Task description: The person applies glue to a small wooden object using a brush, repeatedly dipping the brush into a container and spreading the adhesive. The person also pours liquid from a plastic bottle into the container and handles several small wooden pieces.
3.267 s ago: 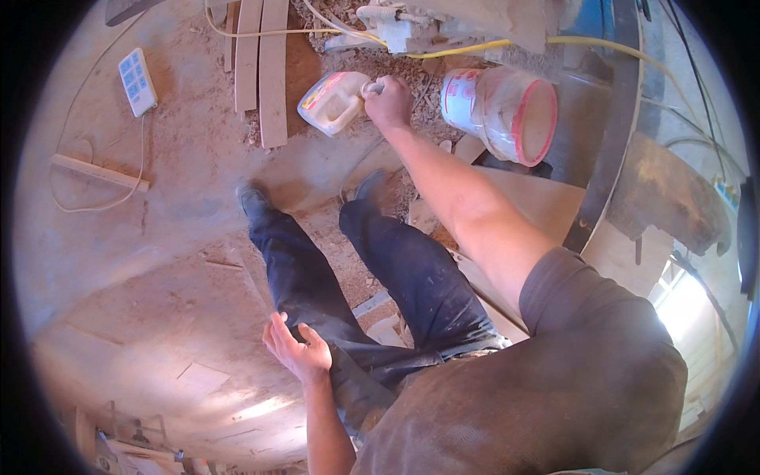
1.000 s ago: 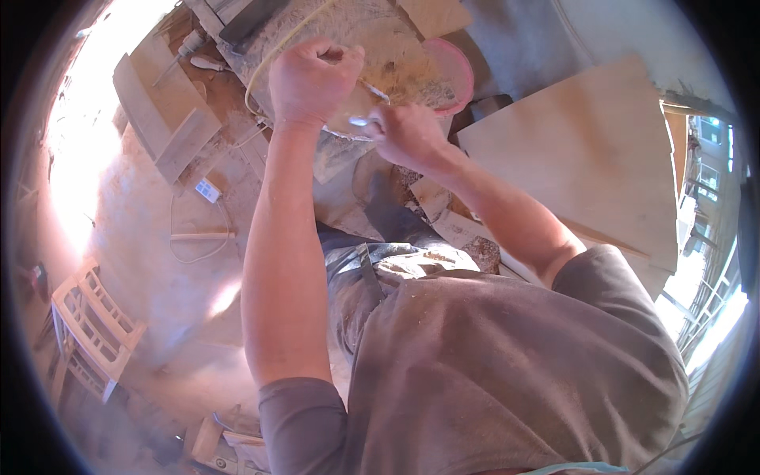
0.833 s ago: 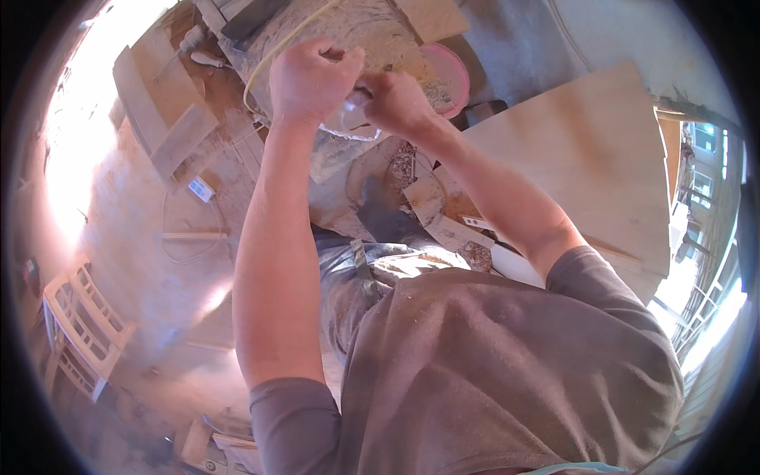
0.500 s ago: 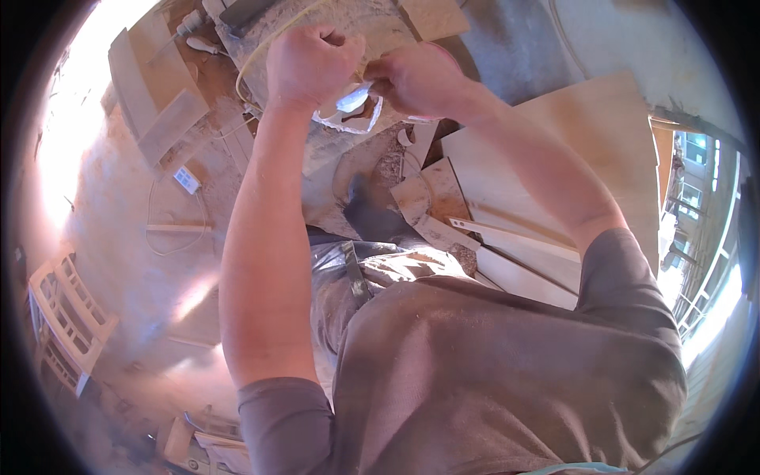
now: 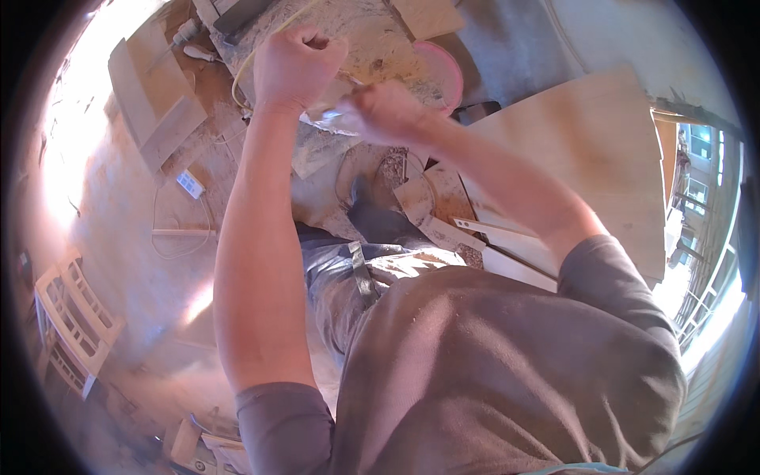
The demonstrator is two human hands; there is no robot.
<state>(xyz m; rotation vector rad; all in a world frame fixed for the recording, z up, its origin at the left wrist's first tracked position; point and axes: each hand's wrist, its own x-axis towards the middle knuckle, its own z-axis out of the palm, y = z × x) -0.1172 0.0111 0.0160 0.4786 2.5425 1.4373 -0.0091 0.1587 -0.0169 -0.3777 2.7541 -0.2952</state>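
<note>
My left hand [image 5: 301,70] is closed in a fist over the dusty workbench [image 5: 368,36]. Beside it, to the right and a little nearer, my right hand [image 5: 384,111] has curled fingers, slightly smeared by motion. Just below both hands shows a white, shiny piece with a ragged edge [image 5: 331,121], mostly covered by them; its kind is unclear. What sits inside either hand is hidden. A pink round rim [image 5: 455,79] lies on the bench, right of my right hand.
Wooden boards [image 5: 158,87] lean at the left, near a white power strip [image 5: 190,184]. A large pale panel [image 5: 570,150] and offcuts [image 5: 431,190] lie at the right. A wooden chair frame [image 5: 79,317] stands far left. A yellow cord [image 5: 244,75] runs along the bench.
My right hand has moved left and nearer to me, baring the pink rim. My left hand has shifted slightly left. The white piece has moved left and is more covered.
</note>
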